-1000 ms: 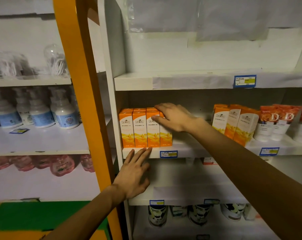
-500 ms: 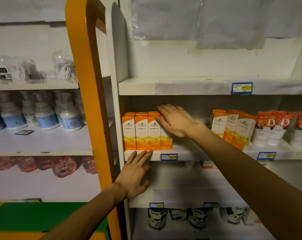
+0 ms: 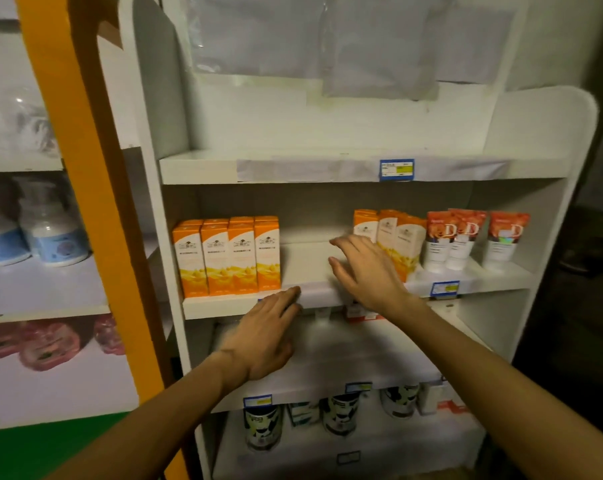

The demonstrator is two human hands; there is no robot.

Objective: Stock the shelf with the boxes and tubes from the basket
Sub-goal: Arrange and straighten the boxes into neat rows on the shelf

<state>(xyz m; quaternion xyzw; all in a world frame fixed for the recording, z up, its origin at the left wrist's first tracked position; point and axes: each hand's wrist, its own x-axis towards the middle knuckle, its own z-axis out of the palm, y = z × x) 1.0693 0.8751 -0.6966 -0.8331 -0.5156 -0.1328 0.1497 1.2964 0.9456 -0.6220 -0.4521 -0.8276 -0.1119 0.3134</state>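
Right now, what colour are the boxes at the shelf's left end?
Orange, with a white label band, on the boxes; seen in the head view.

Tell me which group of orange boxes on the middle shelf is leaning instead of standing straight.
The right-hand group of orange boxes, beside the tubes, leans; the left group stands upright in a tidy row.

Left hand (image 3: 263,336) palm down, fingers together, extended forward, grip empty. Right hand (image 3: 365,271) raised higher, fingers spread and loosely curved, thumb apart, holding nothing. Both bare forearms reach forward from lower frame.
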